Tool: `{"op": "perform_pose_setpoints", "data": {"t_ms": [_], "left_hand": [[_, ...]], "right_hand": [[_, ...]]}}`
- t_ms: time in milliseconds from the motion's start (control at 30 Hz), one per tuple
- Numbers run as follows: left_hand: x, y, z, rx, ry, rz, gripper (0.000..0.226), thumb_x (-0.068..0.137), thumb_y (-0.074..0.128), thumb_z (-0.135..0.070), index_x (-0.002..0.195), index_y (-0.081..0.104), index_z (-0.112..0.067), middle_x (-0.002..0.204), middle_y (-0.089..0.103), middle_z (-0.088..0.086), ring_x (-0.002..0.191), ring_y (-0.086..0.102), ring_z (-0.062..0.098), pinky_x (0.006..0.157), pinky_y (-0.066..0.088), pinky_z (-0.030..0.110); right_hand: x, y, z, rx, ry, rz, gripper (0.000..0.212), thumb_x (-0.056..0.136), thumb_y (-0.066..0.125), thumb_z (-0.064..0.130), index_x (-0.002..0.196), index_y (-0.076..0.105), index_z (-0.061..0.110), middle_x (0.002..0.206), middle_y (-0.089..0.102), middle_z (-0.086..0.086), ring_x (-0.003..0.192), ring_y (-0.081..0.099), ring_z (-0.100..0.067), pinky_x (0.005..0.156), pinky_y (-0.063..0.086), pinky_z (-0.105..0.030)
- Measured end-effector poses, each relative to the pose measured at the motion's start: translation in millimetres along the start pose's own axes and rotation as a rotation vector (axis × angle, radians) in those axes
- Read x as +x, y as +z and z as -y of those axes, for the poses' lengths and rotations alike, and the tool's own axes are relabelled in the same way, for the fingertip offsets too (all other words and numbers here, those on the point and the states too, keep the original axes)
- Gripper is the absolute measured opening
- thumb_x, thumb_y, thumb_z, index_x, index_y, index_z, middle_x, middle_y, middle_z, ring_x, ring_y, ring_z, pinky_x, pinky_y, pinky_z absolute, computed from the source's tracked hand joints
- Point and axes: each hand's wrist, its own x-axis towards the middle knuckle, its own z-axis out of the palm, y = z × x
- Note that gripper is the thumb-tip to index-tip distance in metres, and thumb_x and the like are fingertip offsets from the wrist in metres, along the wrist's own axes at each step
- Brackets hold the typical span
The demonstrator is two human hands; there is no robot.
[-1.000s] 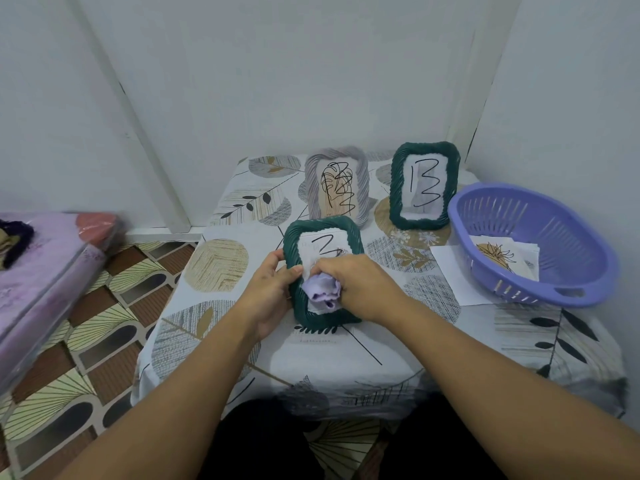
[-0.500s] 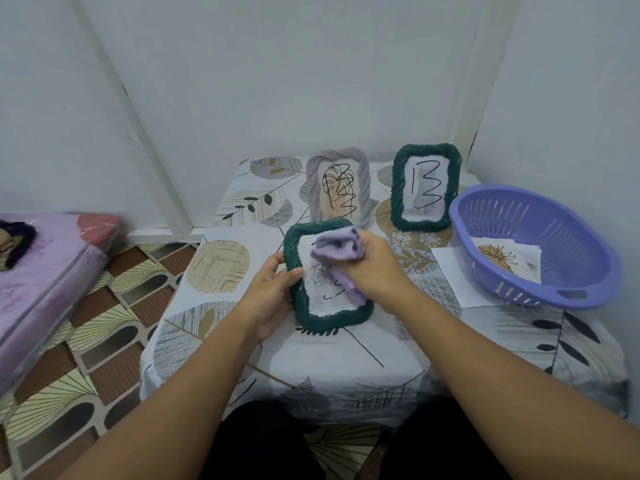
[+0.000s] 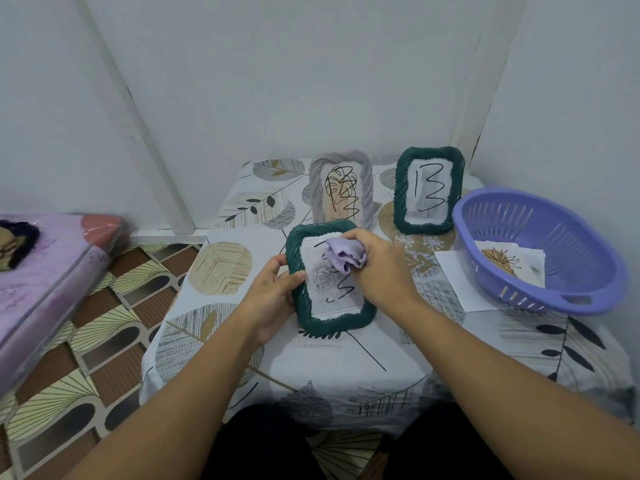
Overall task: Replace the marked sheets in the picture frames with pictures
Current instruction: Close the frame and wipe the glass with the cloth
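A dark green picture frame point(image 3: 332, 320) lies tilted on the table in front of me, its glass showing a grey rose picture with black marker scribbles. My left hand point(image 3: 273, 292) grips its left edge. My right hand point(image 3: 377, 268) holds a bunched lilac cloth point(image 3: 341, 256) against the upper part of the glass. Behind it stand a grey frame point(image 3: 341, 187) and a second green frame point(image 3: 429, 190), each with a scribbled sheet inside.
A purple plastic basket point(image 3: 540, 251) at the right holds printed pictures point(image 3: 509, 266) and sits partly on a white sheet point(image 3: 457, 275). The small table has a leaf-print cloth point(image 3: 346, 368). A pink covered mattress point(image 3: 52, 271) lies at the left on a patterned floor. Walls close in behind and at the right.
My right hand carried the cloth from the bottom of the glass up to its top, then slightly down again. The scribble on the glass shows further down the frame. My left hand kept its hold.
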Motion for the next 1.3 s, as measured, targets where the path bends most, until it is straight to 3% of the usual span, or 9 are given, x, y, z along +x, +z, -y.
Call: {"op": "perform_pose_setpoints", "data": {"t_ms": [100, 300, 467, 667, 833, 1033, 1200, 1300], "left_hand": [[0, -2, -1, -0.008, 0.004, 0.022, 0.025, 0.103, 0.052, 0.001, 0.122, 0.051, -0.015, 0.098, 0.075, 0.012, 0.084, 0.071, 0.025, 0.076, 0.057, 0.04], [-2, -2, -3, 0.003, 0.02, 0.062, 0.024, 0.102, 0.053, 0.001, 0.118, 0.052, -0.017, 0.102, 0.071, 0.021, 0.085, 0.068, 0.029, 0.08, 0.055, 0.043], [-2, -2, -2, 0.0, 0.012, 0.046, 0.025, 0.103, 0.054, 0.0, 0.12, 0.053, -0.017, 0.104, 0.07, 0.024, 0.084, 0.067, 0.03, 0.074, 0.056, 0.037], [-2, -2, -1, 0.008, 0.03, 0.068, 0.024, 0.102, 0.054, -0.001, 0.12, 0.052, -0.018, 0.109, 0.071, 0.022, 0.092, 0.067, 0.03, 0.082, 0.053, 0.043], [-4, 0, -3, -0.013, 0.023, 0.05, 0.031, 0.096, 0.063, -0.007, 0.125, 0.053, -0.015, 0.11, 0.07, 0.028, 0.087, 0.068, 0.031, 0.074, 0.057, 0.036], [-3, -3, -1, -0.004, 0.031, 0.067, 0.026, 0.102, 0.055, -0.002, 0.124, 0.053, -0.017, 0.117, 0.067, 0.03, 0.099, 0.065, 0.034, 0.086, 0.053, 0.046], [-4, 0, -3, -0.017, 0.026, 0.059, 0.032, 0.099, 0.06, -0.007, 0.129, 0.051, -0.013, 0.109, 0.07, 0.026, 0.083, 0.069, 0.025, 0.071, 0.056, 0.033], [-4, -1, -1, -0.011, 0.029, 0.064, 0.031, 0.1, 0.059, -0.005, 0.128, 0.051, -0.015, 0.115, 0.067, 0.03, 0.091, 0.067, 0.03, 0.076, 0.056, 0.037]], "right_hand": [[4, 3, 2, -0.096, -0.108, -0.028, 0.031, 0.081, 0.077, 0.007, 0.105, 0.07, 0.025, 0.084, 0.07, 0.002, 0.078, 0.062, -0.021, 0.063, 0.053, -0.04], [6, 20, 12, -0.277, -0.206, -0.058, 0.038, 0.078, 0.072, -0.003, 0.103, 0.067, 0.025, 0.087, 0.067, 0.006, 0.079, 0.053, -0.019, 0.062, 0.05, -0.04], [-2, 25, 14, -0.225, -0.322, 0.066, 0.032, 0.077, 0.076, 0.015, 0.107, 0.069, 0.024, 0.093, 0.069, 0.005, 0.089, 0.058, -0.023, 0.07, 0.055, -0.045], [8, 13, 19, -0.325, -0.208, -0.056, 0.035, 0.079, 0.067, -0.004, 0.102, 0.066, 0.022, 0.087, 0.066, 0.004, 0.081, 0.052, -0.021, 0.06, 0.049, -0.04], [-3, 24, 23, -0.257, -0.271, 0.089, 0.032, 0.078, 0.078, 0.017, 0.107, 0.067, 0.026, 0.094, 0.068, 0.005, 0.093, 0.055, -0.021, 0.071, 0.054, -0.044], [5, 11, 20, -0.314, -0.207, -0.056, 0.037, 0.079, 0.065, -0.004, 0.105, 0.068, 0.021, 0.092, 0.068, 0.003, 0.085, 0.055, -0.023, 0.062, 0.052, -0.042], [-6, 26, 26, -0.259, -0.289, 0.062, 0.026, 0.083, 0.067, 0.019, 0.108, 0.069, 0.023, 0.096, 0.07, 0.004, 0.091, 0.057, -0.023, 0.072, 0.055, -0.045], [-2, 20, 25, -0.266, -0.261, 0.029, 0.027, 0.083, 0.07, 0.011, 0.107, 0.068, 0.022, 0.095, 0.069, 0.003, 0.088, 0.056, -0.022, 0.068, 0.054, -0.045]]}}
